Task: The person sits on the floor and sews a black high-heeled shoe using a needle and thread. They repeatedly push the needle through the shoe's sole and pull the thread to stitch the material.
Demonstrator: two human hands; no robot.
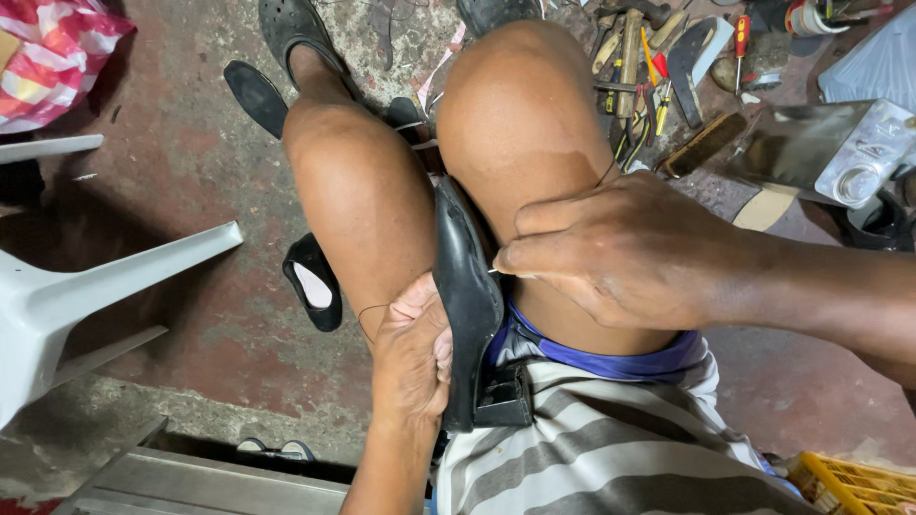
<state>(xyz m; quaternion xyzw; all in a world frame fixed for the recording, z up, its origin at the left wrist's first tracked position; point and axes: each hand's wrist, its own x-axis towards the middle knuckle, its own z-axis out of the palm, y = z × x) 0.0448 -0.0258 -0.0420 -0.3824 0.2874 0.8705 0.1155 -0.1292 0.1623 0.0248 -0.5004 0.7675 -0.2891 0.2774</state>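
A black leather shoe (466, 286) stands on edge, clamped between the person's bare knees, its heel end low against the striped grey shirt (611, 448). The left hand (412, 358) grips the shoe from the left side, fingers curled against its lower edge and closed on it. The right hand (620, 253) rests over the right knee with thumb and forefinger pinched together at the shoe's rim; a thin pale point shows at the fingertips, possibly a needle, though it is too small to be sure. A dark thread (367, 319) loops across the left thigh near the left hand.

On the reddish concrete floor (191, 162) beside the left leg lies a second black flat shoe with a pale insole (313, 283). The person's foot wears a dark perforated clog (291, 29), and a black sole piece (254, 95) lies just beside it. Beyond the right knee is a scatter of hand tools with wooden and coloured handles (649, 72), and near them a wooden-backed brush (704, 145). A white plastic chair (67, 286) stands at the left, a red-and-white striped bag (48, 52) in the top corner, and a yellow plastic crate (854, 482) at the bottom right.
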